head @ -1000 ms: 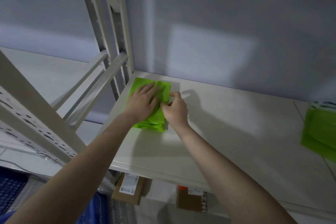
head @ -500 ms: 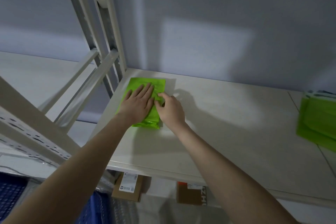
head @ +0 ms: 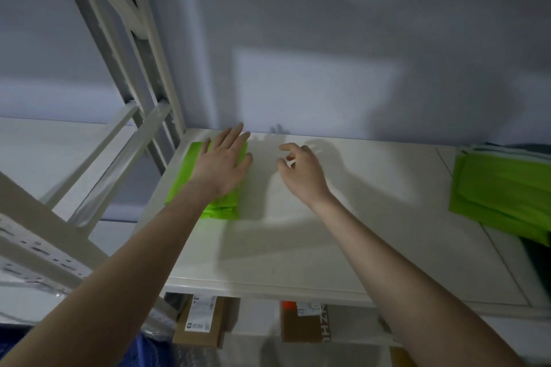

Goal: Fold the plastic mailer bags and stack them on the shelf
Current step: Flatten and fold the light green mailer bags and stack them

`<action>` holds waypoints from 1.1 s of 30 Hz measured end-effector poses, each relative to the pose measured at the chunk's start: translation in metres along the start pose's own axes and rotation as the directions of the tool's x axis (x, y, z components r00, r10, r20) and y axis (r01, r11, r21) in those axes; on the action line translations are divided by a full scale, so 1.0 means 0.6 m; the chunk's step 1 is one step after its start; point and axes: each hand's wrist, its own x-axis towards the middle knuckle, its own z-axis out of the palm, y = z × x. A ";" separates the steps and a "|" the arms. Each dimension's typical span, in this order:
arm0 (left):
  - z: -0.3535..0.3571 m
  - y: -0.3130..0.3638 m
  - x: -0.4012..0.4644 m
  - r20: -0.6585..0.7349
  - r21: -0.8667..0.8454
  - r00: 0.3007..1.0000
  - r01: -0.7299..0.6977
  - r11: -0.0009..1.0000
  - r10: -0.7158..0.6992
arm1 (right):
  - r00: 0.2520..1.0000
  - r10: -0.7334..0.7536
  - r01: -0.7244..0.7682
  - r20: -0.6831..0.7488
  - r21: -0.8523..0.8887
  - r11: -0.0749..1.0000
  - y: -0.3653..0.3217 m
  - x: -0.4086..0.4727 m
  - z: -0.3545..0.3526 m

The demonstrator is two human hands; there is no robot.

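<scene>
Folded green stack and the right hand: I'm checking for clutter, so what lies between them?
Head view: only bare shelf between folded green stack and right hand.

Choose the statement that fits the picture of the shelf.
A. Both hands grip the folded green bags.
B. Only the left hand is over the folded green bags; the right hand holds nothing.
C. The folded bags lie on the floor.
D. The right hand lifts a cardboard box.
B: the left hand is spread over the folded green bags at the shelf's left end, while the right hand is beside them, loosely curled and empty.
</scene>
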 end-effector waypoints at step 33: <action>0.198 0.688 0.132 0.070 -0.390 0.905 -0.363 0.846 0.421 | 0.843 0.428 -0.437 -0.326 0.049 0.898 0.466 -0.135 -0.612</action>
